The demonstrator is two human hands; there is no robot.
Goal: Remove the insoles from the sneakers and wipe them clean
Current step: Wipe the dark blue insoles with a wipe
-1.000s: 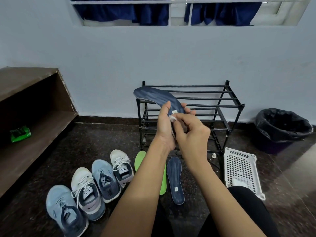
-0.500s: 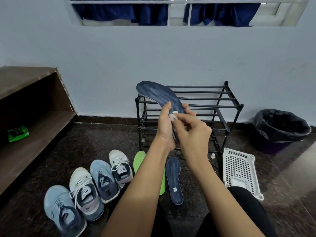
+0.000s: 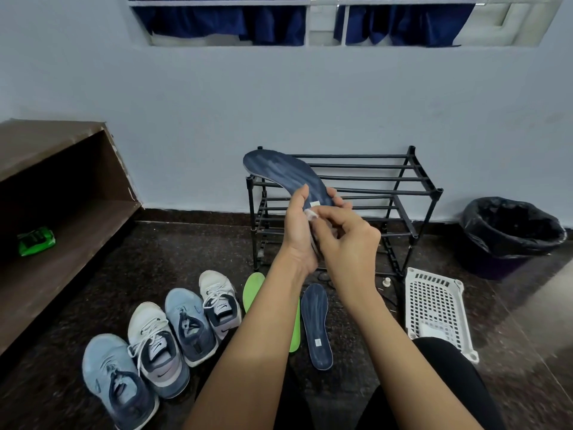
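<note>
Dark blue insole [image 3: 285, 172] in our hands.
Our left hand [image 3: 299, 234] grips its heel; our right hand [image 3: 350, 243] pinches a white wipe [image 3: 311, 213] against it.

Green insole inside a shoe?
No, the green insole lies on the floor beside the white sneaker, outside every shoe.

Two blue sneakers [image 3: 189, 327] and two white sneakers [image 3: 148, 321], near left: four in all. One held insole [image 3: 288, 172], one dark blue floor insole [image 3: 316, 324], one green insole [image 3: 252, 290]: three. One wipe [image 3: 311, 213]. One rack [image 3: 356, 156], one bin [image 3: 527, 243] far right, one basket [image 3: 434, 276], one green packet [image 3: 36, 240] far left.
</note>
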